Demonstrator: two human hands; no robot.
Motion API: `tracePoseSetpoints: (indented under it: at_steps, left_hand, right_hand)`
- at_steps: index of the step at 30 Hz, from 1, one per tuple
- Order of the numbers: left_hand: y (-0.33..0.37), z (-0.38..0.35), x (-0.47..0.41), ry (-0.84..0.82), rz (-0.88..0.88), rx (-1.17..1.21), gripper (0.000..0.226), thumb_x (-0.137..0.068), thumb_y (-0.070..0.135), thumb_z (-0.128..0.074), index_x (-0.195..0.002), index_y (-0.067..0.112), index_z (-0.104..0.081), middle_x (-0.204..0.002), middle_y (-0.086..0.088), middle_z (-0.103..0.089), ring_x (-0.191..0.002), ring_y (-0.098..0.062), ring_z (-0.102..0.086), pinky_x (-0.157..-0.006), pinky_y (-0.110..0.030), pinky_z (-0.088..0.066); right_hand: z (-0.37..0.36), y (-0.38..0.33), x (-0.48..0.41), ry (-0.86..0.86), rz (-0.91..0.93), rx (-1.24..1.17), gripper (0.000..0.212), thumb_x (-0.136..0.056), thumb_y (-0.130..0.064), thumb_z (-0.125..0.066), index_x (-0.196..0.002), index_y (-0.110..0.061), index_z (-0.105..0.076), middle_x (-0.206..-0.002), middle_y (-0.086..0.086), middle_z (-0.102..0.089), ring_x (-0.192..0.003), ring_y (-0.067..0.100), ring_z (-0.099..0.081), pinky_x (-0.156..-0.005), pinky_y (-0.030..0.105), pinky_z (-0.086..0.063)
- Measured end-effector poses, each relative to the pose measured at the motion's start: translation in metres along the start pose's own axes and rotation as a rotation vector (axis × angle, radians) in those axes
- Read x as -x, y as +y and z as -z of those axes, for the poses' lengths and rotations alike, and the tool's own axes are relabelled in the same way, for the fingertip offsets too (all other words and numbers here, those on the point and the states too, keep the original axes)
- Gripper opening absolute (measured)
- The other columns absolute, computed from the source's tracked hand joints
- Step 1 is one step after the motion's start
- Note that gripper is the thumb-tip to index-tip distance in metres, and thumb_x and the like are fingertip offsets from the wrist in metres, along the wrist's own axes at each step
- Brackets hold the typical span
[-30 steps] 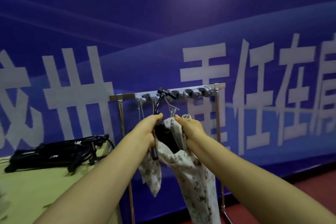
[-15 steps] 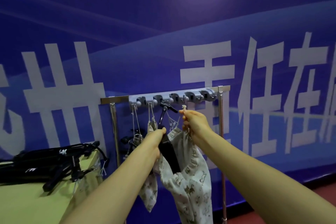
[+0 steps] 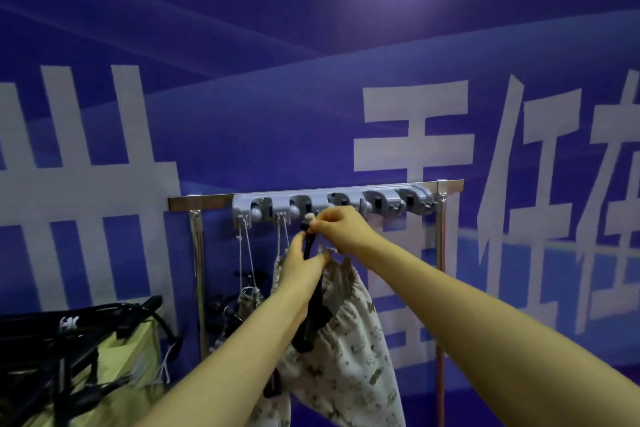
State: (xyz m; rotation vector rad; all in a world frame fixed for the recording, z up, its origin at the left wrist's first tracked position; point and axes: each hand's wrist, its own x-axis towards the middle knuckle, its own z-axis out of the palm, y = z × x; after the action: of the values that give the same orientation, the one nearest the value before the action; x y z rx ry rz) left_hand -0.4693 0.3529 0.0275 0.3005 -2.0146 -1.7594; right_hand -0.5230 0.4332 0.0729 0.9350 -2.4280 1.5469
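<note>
Right now the black hanger [image 3: 313, 315] hangs nearly upright, its long axis running top to bottom and its upper end pointing at the middle of the grey hook rack [image 3: 349, 193]. A pale printed cloth bag [image 3: 346, 357] drapes round it. The left hand [image 3: 304, 270] grips the hanger with curled fingers. The right hand [image 3: 341, 229] pinches the white cord knot [image 3: 309, 217] just under the rack.

The cloth bag [image 3: 346, 343] I'm holding: cream, printed with small brown animals. The hanger [image 3: 314, 317]: black. The hook rack [image 3: 384, 199]: grey. The banner [image 3: 311, 80] behind: deep blue, white characters. The tablecloth [image 3: 145, 334]: pale yellow-green.
</note>
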Motion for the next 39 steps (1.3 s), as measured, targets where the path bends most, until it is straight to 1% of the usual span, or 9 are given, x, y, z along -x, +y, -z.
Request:
tracePoseSetpoints:
  at_steps: [2,6,9,13,21,24,30,35,39]
  left_hand:
    - [-0.001,0.001,-0.013,0.083,-0.102,-0.047,0.05,-0.094,0.024,-0.053,-0.141,0.026,-0.036,-0.132,-0.005,-0.054,-0.105,-0.021,-0.055,-0.084,-0.034,-0.046]
    - [0.003,-0.007,-0.035,0.174,-0.237,-0.026,0.044,-0.096,0.017,-0.049,-0.137,0.027,-0.038,-0.121,-0.002,-0.057,-0.094,-0.016,-0.053,-0.07,-0.026,-0.043]
    - [0.003,-0.009,-0.056,0.218,-0.293,-0.116,0.031,-0.094,0.014,-0.051,-0.123,0.024,-0.049,-0.119,-0.003,-0.058,-0.097,-0.019,-0.058,-0.067,-0.022,-0.047]
    - [0.001,-0.01,-0.08,0.287,-0.21,-0.394,0.015,-0.09,0.025,-0.057,-0.105,0.02,-0.059,-0.115,-0.009,-0.054,-0.095,-0.031,-0.06,-0.082,-0.042,-0.053]
    - [-0.015,-0.024,-0.091,0.384,-0.113,-0.533,0.024,-0.094,0.037,-0.049,-0.099,0.019,-0.063,-0.097,-0.004,-0.068,-0.087,-0.027,-0.063,-0.066,-0.032,-0.046]
    - [-0.018,-0.029,-0.099,0.395,-0.134,-0.537,0.024,-0.093,0.037,-0.05,-0.096,0.022,-0.068,-0.095,-0.004,-0.07,-0.093,-0.027,-0.062,-0.077,-0.037,-0.05]
    - [-0.025,-0.03,-0.11,0.403,-0.14,-0.561,0.027,-0.092,0.032,-0.048,-0.078,0.022,-0.069,-0.086,-0.004,-0.07,-0.098,-0.029,-0.059,-0.088,-0.035,-0.034]
    - [-0.037,-0.028,-0.108,0.359,-0.11,-0.623,0.022,-0.091,0.033,-0.049,-0.091,0.029,-0.071,-0.096,0.0,-0.071,-0.103,-0.027,-0.057,-0.079,-0.03,-0.028]
    - [-0.038,-0.012,-0.092,0.306,-0.098,-0.696,0.022,-0.09,0.036,-0.051,-0.104,0.034,-0.068,-0.111,0.001,-0.068,-0.112,-0.026,-0.055,-0.092,-0.033,-0.039]
  right_hand:
    - [0.0,0.002,-0.016,0.013,0.024,-0.01,0.024,-0.093,-0.019,-0.057,-0.07,-0.017,-0.063,-0.05,-0.001,-0.044,-0.041,0.007,-0.036,-0.035,0.013,-0.027]
    - [0.006,0.001,-0.043,0.015,0.055,0.02,0.018,-0.092,-0.018,-0.058,-0.081,-0.007,-0.068,-0.053,0.001,-0.047,-0.033,0.0,-0.041,-0.038,0.012,-0.032]
    - [0.01,0.004,-0.054,-0.025,0.036,0.074,0.02,-0.093,-0.021,-0.057,-0.089,-0.005,-0.068,-0.057,0.002,-0.051,-0.046,0.008,-0.044,-0.042,0.017,-0.035]
    - [0.008,0.013,-0.067,-0.037,0.035,0.111,0.018,-0.093,-0.017,-0.057,-0.083,-0.005,-0.066,-0.057,0.004,-0.049,-0.05,0.014,-0.041,-0.045,0.023,-0.035]
    - [0.003,0.028,-0.086,0.078,0.061,0.22,0.021,-0.093,-0.021,-0.056,-0.078,-0.008,-0.063,-0.07,0.01,-0.06,-0.061,0.019,-0.051,-0.056,0.028,-0.041]
    - [0.0,0.037,-0.091,0.138,0.061,0.219,0.022,-0.093,-0.023,-0.055,-0.077,-0.009,-0.061,-0.066,0.007,-0.059,-0.065,0.021,-0.053,-0.059,0.03,-0.043]
    - [-0.007,0.056,-0.083,0.157,-0.006,0.036,0.022,-0.098,-0.025,-0.049,-0.086,-0.006,-0.055,-0.063,0.005,-0.057,-0.052,0.014,-0.052,-0.061,0.036,-0.053]
    - [-0.013,0.066,-0.066,0.156,-0.027,0.029,0.017,-0.099,-0.017,-0.044,-0.088,-0.007,-0.052,-0.075,0.012,-0.062,-0.06,0.019,-0.061,-0.076,0.045,-0.058]
    - [-0.025,0.067,-0.054,0.156,-0.03,0.198,0.014,-0.097,-0.021,-0.047,-0.092,-0.009,-0.053,-0.088,0.01,-0.065,-0.083,0.027,-0.064,-0.076,0.043,-0.052]
